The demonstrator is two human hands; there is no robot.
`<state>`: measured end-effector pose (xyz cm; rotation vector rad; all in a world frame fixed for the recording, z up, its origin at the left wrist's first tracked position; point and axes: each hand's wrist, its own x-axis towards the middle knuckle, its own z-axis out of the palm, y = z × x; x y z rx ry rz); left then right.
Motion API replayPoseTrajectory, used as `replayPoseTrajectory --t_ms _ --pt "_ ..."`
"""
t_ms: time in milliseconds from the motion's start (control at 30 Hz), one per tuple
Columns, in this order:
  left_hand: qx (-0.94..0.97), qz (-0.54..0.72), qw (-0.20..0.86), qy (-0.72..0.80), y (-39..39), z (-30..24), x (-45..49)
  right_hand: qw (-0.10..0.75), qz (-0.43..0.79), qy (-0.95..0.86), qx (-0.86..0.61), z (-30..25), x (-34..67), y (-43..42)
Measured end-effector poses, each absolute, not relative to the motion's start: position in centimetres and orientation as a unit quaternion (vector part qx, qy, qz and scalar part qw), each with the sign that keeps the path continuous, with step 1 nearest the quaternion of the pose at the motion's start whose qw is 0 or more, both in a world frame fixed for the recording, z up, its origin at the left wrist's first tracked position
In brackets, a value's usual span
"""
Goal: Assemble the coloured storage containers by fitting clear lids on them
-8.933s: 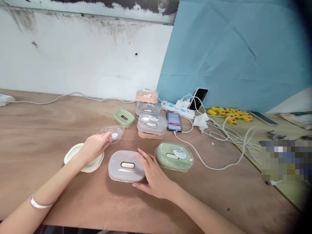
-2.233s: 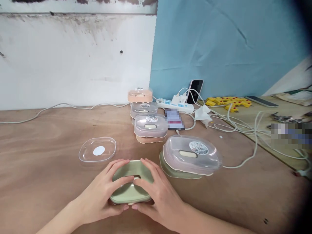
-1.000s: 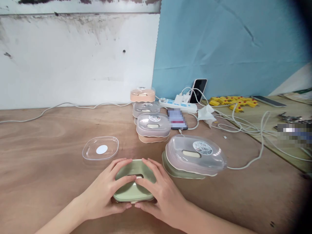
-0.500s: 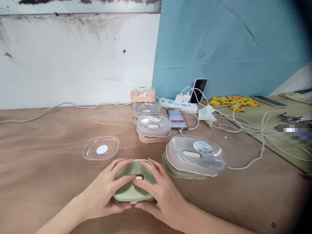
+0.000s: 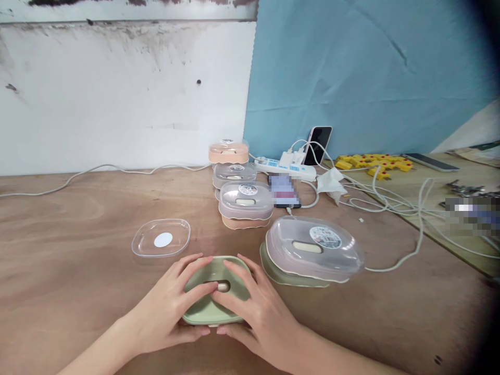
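Note:
Between both hands is a light green oval lunch box (image 5: 216, 307) with a small pale piece in the slot of its top. My left hand (image 5: 177, 299) grips its left side, index fingertip at the slot and thumb at the near edge. My right hand (image 5: 255, 307) curls round the right side, thumb low at the front. A clear oval lid (image 5: 146, 245) with a round white sticker lies to the left. On the right, a lunch box with a translucent lid (image 5: 283, 239) rests on a green piece. The underside of the held box is hidden.
More lidded lunch boxes (image 5: 234, 211) stand stacked in a row toward the wall. Behind them are a white power strip (image 5: 273, 167), a propped phone (image 5: 322, 138), another phone lying down and crumpled tissue (image 5: 332, 183). White cables (image 5: 414, 250) and yellow pieces (image 5: 367, 160) lie on the right.
Almost nothing differs. My right index finger and thumb have shifted slightly, and more of the pale piece in the slot shows.

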<state>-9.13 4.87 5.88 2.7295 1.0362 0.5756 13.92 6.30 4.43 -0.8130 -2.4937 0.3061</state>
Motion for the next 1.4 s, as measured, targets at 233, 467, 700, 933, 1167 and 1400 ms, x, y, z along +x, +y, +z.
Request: replayPoseTrajectory --t_ms 233,467,700,933,1167,1400 --pt "0.917 0.174 0.059 0.353 4.6 5.4 -8.7 0.225 0.092 -0.924 -0.295 4.4 13.9 6.3" --pt "0.921 0.153 0.036 0.356 4.5 5.3 -9.2 0.193 0.128 -0.925 -0.301 4.5 13.9 6.0" --pt "0.808 0.24 -0.146 0.518 5.9 6.3 -10.8 0.186 0.15 -0.921 -0.309 4.9 13.8 5.9" --pt "0.808 0.141 -0.125 0.558 7.0 4.7 -12.4 0.178 0.145 -0.921 -0.316 4.8 13.7 6.0" --pt "0.802 0.231 -0.189 0.518 7.0 6.0 -12.4 0.201 0.135 -0.916 -0.32 4.4 13.8 5.8" --pt "0.73 0.549 0.044 0.405 3.3 7.3 -9.6 0.28 0.165 -0.88 -0.348 3.2 13.8 5.9"
